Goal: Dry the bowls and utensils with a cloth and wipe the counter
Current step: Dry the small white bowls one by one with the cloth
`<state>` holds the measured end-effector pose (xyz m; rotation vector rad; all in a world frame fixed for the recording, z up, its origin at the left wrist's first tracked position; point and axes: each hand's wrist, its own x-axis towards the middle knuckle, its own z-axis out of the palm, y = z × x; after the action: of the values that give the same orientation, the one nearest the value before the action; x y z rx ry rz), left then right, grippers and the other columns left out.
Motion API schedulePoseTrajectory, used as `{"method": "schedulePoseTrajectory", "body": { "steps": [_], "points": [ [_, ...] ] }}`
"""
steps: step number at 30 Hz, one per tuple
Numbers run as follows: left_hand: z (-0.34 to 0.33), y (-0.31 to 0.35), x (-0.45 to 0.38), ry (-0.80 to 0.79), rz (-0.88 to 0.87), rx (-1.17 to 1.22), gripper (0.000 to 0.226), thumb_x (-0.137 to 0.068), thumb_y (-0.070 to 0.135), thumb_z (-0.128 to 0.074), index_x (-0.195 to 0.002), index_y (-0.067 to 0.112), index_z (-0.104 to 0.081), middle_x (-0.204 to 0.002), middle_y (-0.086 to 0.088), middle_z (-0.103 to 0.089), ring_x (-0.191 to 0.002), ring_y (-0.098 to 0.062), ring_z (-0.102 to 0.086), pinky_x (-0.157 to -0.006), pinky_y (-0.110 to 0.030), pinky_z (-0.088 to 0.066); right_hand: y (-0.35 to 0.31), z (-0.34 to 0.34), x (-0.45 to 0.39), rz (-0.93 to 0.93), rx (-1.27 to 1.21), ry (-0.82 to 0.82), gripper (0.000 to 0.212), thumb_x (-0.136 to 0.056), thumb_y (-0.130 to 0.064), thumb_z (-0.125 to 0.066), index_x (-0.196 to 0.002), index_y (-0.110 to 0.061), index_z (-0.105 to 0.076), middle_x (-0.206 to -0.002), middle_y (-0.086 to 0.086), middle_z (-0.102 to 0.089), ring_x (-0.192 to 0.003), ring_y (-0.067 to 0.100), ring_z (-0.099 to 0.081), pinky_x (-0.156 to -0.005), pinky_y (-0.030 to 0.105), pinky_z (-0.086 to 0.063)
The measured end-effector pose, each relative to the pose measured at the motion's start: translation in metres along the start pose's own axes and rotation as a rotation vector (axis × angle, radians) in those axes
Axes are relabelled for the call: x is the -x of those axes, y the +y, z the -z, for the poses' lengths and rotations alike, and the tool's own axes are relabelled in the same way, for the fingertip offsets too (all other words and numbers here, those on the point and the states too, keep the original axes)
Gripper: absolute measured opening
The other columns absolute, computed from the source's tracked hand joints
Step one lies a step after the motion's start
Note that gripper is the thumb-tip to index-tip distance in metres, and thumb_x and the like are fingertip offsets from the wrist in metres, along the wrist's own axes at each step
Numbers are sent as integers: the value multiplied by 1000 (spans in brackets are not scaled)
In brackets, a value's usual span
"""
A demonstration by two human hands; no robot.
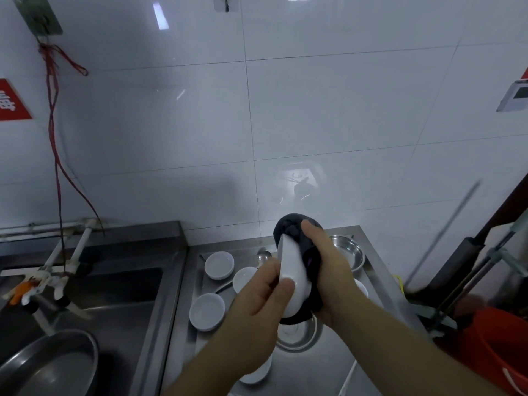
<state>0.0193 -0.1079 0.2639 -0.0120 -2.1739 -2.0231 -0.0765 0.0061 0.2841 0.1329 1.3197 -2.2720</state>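
- I see my left hand (pixel 258 295) gripping a white bowl (pixel 293 277) that is tipped on edge, thumb on its outer wall, fingers curled round the rim; that grip is clamped on the bowl.
- My right hand (pixel 328 267) clutches a dark cloth (pixel 288 228) bunched against the bowl's inner side, so that grip is clamped on the cloth. The cloth bulges above the bowl's top edge and hangs below it.
- Both hands hold the bowl up above the steel desk (pixel 380 284), near its middle.
- On the desk below, left of the hands, three small white dishes (pixel 219 264) lie close together; I read a spoon (pixel 261 257) just behind them.
- A steel bowl (pixel 347 251) sits at the back right, partly behind my right hand; another steel bowl (pixel 297 334) lies under the wrists.
- One more white bowl (pixel 257 372) peeks out beneath my left forearm.
- To the left, the sink (pixel 114 284) holds a steel basin (pixel 54 364) at the near corner.
- An orange bucket (pixel 491 347) stands off the desk's right edge.
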Motion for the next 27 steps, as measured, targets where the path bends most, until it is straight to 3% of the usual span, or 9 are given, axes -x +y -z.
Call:
{"method": "schedulePoseTrajectory", "body": {
  "steps": [4, 7, 9, 12, 15, 17, 20, 22, 27],
  "points": [
    [4, 3, -1, -106, -9, -133, 27, -102, 51, -54, -109, 26, -63, -93, 2, -65, -81, -17, -61, -73, -34, -55, -7, 10, -1, -225, -118, 4, 67, -77, -62, -76, -120, -10, -78, -109, 17, -70, -104, 35, -65, -103, 46, -52],
    [5, 8, -8, -152, 69, -35, 21, -99, 36, -61, -119, 32, -66, -111, 5, -72, -101, -15, -70, -89, -32, -59, -2, 15, -2, -227, -155, 37, 72, -79, -63, -74, -124, -8, -76, -108, 19, -72, -104, 37, -68, -113, 53, -48],
    [6, 11, -10, -152, 97, -28, 39, -90, 32, -63, -127, 41, -68, -121, 6, -74, -113, -16, -72, -96, -34, -61, -2, 12, 1, -187, -152, 32, 71, -80, -61, -75, -125, -7, -76, -110, 18, -71, -104, 37, -69, -110, 53, -50],
    [9, 16, -11, -149, 76, 17, 39, -88, 35, -62, -123, 44, -73, -118, 4, -77, -111, -17, -74, -94, -34, -62, -2, 5, 3, -14, -70, 42, 47, -89, -48, -74, -120, -13, -77, -113, 19, -77, -106, 41, -75, -91, 50, -61],
    [8, 18, -11, -71, 73, 100, 28, -97, 38, -58, -116, 46, -77, -116, 4, -79, -108, -18, -74, -90, -30, -62, -1, -1, 5, 150, -11, 71, 17, -96, -36, -71, -107, -25, -80, -110, 20, -77, -100, 40, -76, -88, 55, -63],
    [7, 14, -8, -43, 46, 64, 28, -100, 37, -56, -118, 45, -76, -117, 4, -78, -109, -17, -73, -92, -29, -60, -2, 0, 5, 165, -15, 56, 20, -94, -37, -73, -106, -23, -80, -105, 16, -77, -93, 33, -75, -83, 49, -62],
    [8, 11, -2, -76, 7, -37, 29, -101, 43, -56, -125, 38, -72, -116, 3, -76, -108, -15, -72, -90, -26, -57, -8, 5, 3, -96, -96, 9, 45, -84, -53, -77, -104, -13, -80, -98, 14, -70, -89, 30, -69, -83, 42, -58],
    [11, 5, -2, -122, 35, -83, 32, -102, 45, -55, -128, 34, -69, -114, 1, -74, -107, -20, -71, -91, -34, -60, -8, 10, 0, -231, -101, 1, 48, -82, -59, -77, -101, -15, -78, -101, 12, -68, -94, 31, -67, -89, 43, -55],
    [11, 8, -11, -144, 109, -20, 32, -94, 32, -63, -124, 38, -72, -118, -1, -76, -112, -20, -72, -91, -27, -59, 0, 14, -4, -231, -143, 26, 46, -81, -56, -77, -95, -12, -74, -89, 12, -68, -79, 29, -69, -78, 41, -59]
  ]
}}
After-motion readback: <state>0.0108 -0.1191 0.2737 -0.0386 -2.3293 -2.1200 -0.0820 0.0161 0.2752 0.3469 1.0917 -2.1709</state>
